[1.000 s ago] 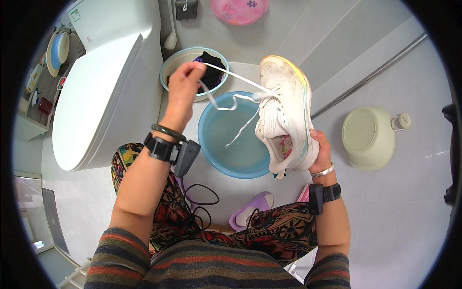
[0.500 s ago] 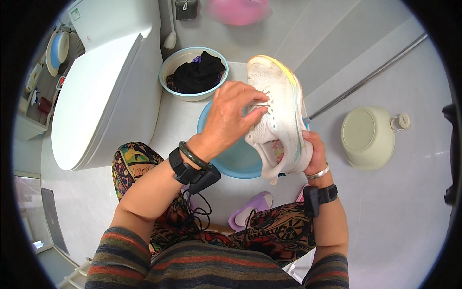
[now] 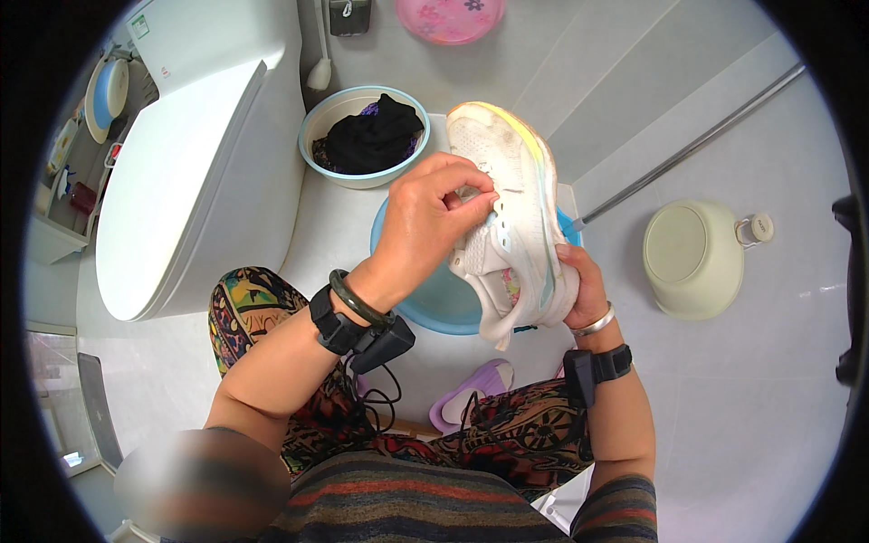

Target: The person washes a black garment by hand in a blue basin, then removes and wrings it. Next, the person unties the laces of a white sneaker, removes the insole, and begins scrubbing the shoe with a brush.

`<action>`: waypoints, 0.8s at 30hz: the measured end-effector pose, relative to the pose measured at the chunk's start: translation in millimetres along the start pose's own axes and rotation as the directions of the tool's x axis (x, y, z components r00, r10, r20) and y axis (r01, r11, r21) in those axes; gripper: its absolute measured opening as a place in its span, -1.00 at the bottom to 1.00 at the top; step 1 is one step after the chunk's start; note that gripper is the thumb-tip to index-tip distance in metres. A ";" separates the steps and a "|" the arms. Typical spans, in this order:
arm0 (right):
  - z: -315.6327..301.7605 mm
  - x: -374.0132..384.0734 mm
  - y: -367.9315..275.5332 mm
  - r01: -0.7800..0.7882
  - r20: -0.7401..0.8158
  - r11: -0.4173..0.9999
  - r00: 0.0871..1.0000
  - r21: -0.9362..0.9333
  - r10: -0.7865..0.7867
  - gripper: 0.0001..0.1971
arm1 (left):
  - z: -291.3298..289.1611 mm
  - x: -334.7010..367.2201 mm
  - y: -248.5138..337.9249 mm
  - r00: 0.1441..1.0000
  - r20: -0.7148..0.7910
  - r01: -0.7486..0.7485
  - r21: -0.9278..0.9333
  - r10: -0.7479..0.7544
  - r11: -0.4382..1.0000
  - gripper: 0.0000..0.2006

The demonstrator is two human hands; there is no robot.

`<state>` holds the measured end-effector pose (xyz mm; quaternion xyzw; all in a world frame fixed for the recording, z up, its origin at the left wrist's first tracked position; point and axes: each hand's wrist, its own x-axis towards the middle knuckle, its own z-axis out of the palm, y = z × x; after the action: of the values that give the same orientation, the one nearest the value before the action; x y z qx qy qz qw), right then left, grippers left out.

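Note:
A white sneaker (image 3: 529,217) with a yellow-edged sole is held up in front of me, its toe pointing away. My right hand (image 3: 584,288) grips its heel end from the right, thumb on the side. Over the eyelets, my left hand (image 3: 430,222) has thumb and forefinger pinched together against the upper. What sits between those fingertips is too small to make out. Below the shoe stands a blue basin (image 3: 444,312) with water in it, partly hidden by the shoe and my left hand.
Beyond it is a pale basin (image 3: 312,163) holding dark clothes (image 3: 371,140). A white toilet (image 3: 181,199) stands at left. At right are a metal pole (image 3: 697,145) and an upturned pale green bucket (image 3: 692,258). A pink basin (image 3: 450,20) is at the far side; purple slippers (image 3: 480,389) are below.
The sneaker has shifted slightly left, along with my right hand. My left thumb and forefinger, apart before, have come together at the eyelets.

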<state>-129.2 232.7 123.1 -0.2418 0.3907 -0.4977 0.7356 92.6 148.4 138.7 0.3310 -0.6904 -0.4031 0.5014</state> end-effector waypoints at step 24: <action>-2.8 0.4 1.6 0.008 0.016 1.000 1.000 0.002 -0.008 -0.38 | -9.2 3.8 -6.5 0.954 0.217 0.197 0.075 -0.209 0.978 -0.82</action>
<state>-130.5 233.1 120.1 -0.2467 0.3836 -0.4991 0.7368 100.7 140.1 136.2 0.3657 -0.7152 -0.4688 0.3675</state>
